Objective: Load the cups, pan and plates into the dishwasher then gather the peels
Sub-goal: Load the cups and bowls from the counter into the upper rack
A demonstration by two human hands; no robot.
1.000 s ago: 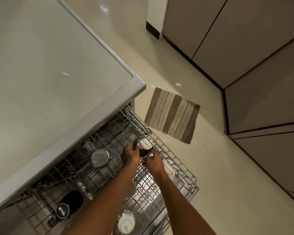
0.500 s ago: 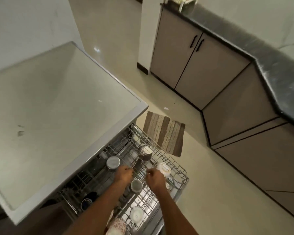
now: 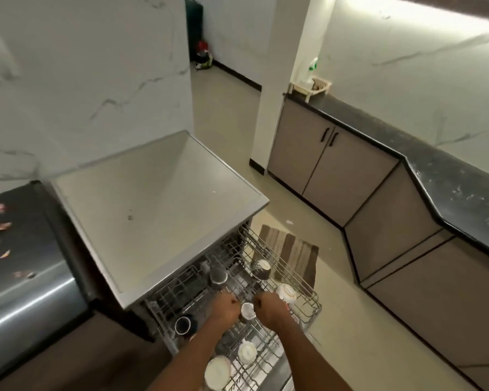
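Note:
The upper dishwasher rack is pulled out and holds several upturned cups. A dark speckled cup stands at its far end, with a steel cup to the left and a white patterned cup to the right. My left hand and my right hand hover over the rack's middle with curled fingers, either side of a small white cup. Whether they grip the wires is hidden. Nearer me sit a dark mug, a white cup and a white bowl.
The dishwasher's grey top overhangs the rack's left part. A striped mat lies on the floor beyond the rack. Brown cabinets under a dark counter run along the right. A steel fridge stands at the left.
Both hands let go of the dark speckled cup, which stays at the rack's far end, and drew back to the rack's middle. My view lifted, taking in the walls and counter.

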